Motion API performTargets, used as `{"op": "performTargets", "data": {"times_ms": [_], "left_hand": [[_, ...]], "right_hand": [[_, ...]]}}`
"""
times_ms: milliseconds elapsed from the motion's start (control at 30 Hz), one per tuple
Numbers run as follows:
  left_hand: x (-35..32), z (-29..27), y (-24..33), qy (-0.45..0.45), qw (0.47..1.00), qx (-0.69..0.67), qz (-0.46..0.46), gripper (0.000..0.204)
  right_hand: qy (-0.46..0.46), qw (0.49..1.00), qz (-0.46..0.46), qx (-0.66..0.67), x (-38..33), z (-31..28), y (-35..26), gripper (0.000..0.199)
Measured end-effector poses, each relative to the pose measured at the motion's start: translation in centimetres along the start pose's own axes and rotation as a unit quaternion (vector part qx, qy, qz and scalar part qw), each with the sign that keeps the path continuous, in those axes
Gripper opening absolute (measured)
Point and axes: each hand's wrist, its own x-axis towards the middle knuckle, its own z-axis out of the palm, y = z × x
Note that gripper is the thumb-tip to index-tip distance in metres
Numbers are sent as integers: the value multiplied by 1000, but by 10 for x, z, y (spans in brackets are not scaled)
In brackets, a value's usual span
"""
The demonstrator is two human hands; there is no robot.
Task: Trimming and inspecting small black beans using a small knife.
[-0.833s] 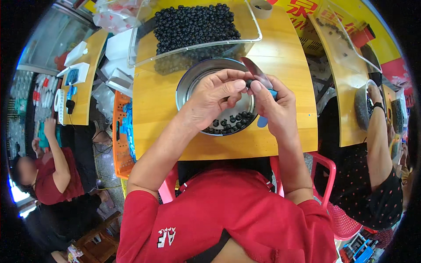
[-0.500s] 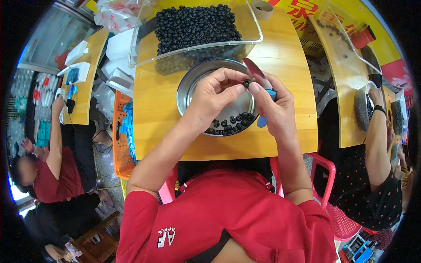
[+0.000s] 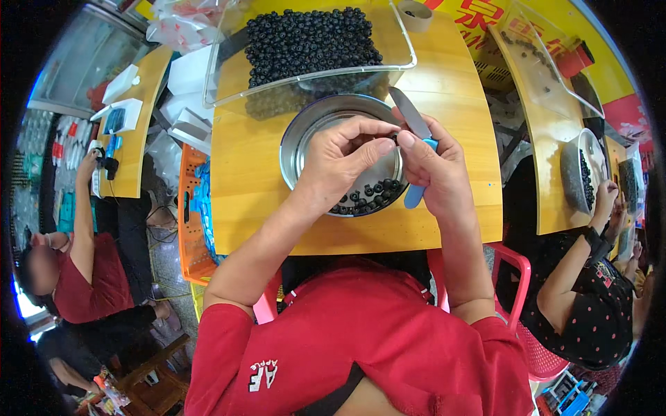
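Observation:
My left hand [image 3: 345, 161] and my right hand [image 3: 431, 166] meet over a round metal bowl [image 3: 298, 139] on a yellow wooden table [image 3: 243, 173]. A small dark round fruit [image 3: 393, 138] is pinched between the fingertips of my left hand, with my right thumb against it. My right hand grips a small knife with a blue handle [image 3: 415, 196]; its blade [image 3: 411, 113] points up and away. Several dark fruits [image 3: 368, 195] lie in the bowl's near side.
A clear tray [image 3: 229, 76] heaped with dark round fruits [image 3: 309, 41] stands behind the bowl. A person in a dotted black top [image 3: 590, 305] works at a second table on the right. Another person in red [image 3: 76, 270] sits at the left. An orange crate [image 3: 189, 208] stands beside my table.
Both hands stay together over the bowl. My fingers have shifted slightly around the fruit, and the person on the left has raised an arm toward the left table.

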Motion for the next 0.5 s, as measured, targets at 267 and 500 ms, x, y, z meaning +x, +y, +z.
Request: {"op": "performTargets", "data": {"times_ms": [267, 500], "left_hand": [[-2, 5, 0, 23, 987, 144, 70, 24], [-3, 1, 1, 23, 970, 211, 117, 23]], "right_hand": [[-2, 1000, -1, 29, 1, -3, 3, 31], [17, 1000, 9, -21, -2, 0, 1, 35]]}}
